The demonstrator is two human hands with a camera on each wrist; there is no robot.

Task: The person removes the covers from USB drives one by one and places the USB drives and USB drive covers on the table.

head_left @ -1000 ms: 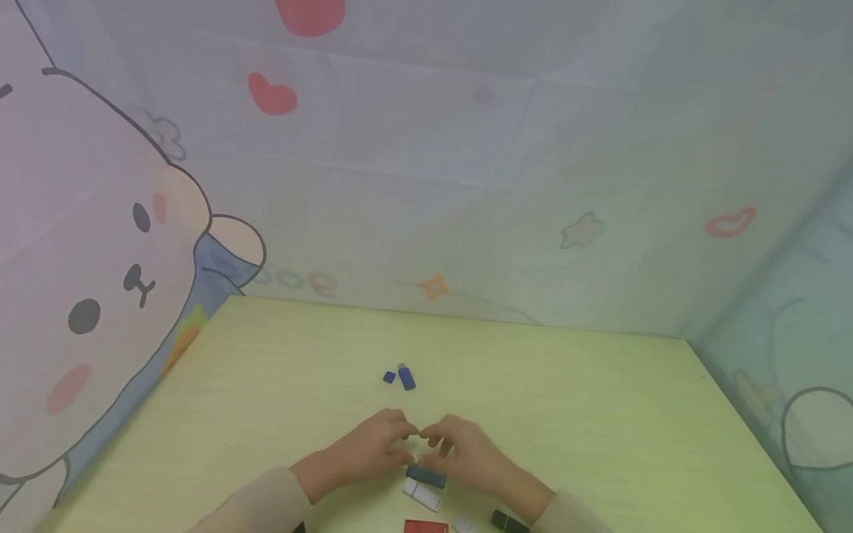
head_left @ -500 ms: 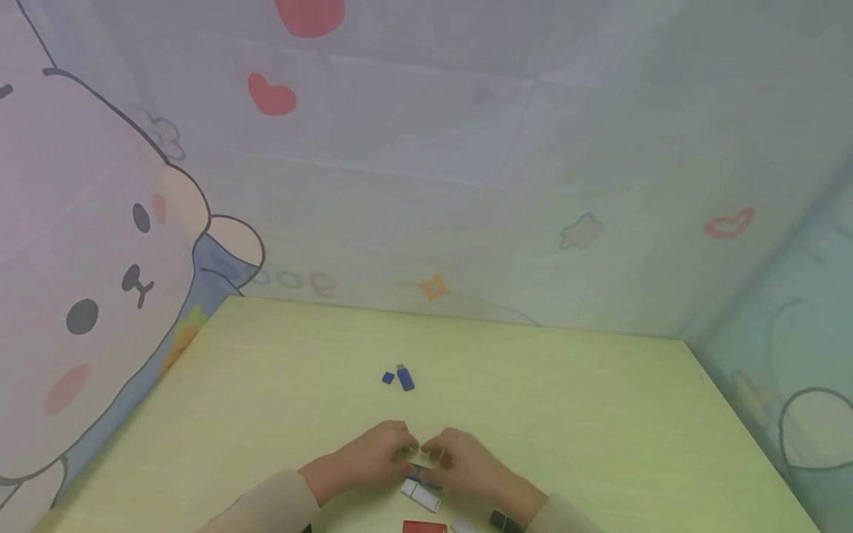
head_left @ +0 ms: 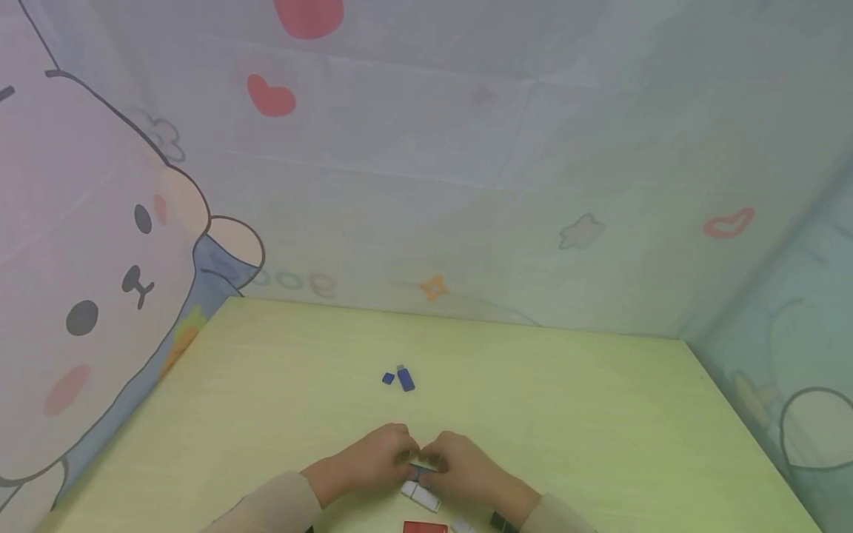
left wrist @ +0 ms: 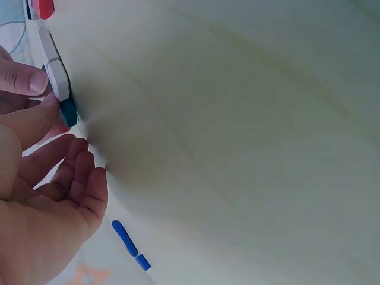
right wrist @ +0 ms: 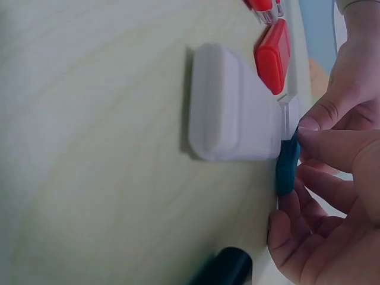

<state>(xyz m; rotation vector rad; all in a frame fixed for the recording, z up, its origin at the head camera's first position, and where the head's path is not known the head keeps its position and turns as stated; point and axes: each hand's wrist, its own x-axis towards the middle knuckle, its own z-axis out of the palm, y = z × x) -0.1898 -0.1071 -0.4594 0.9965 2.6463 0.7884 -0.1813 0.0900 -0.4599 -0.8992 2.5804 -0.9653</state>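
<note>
Both hands meet over a dark teal USB stick low on the table. My left hand pinches its left end and my right hand its right end, thumbs close together; the fingers hide much of it. In the right wrist view the teal stick shows beneath the right thumb. Just in front of it lies a white USB stick. Farther back, a blue USB stick lies with its metal plug bare, its small blue cap beside it.
A red item, a whitish piece and a black stick lie along the near edge, partly cut off by the frame. The table backs onto a printed cloth.
Both hands have come slightly nearer to me and closed in on the teal stick, now covering more of it. The blue stick and its cap stay put.
</note>
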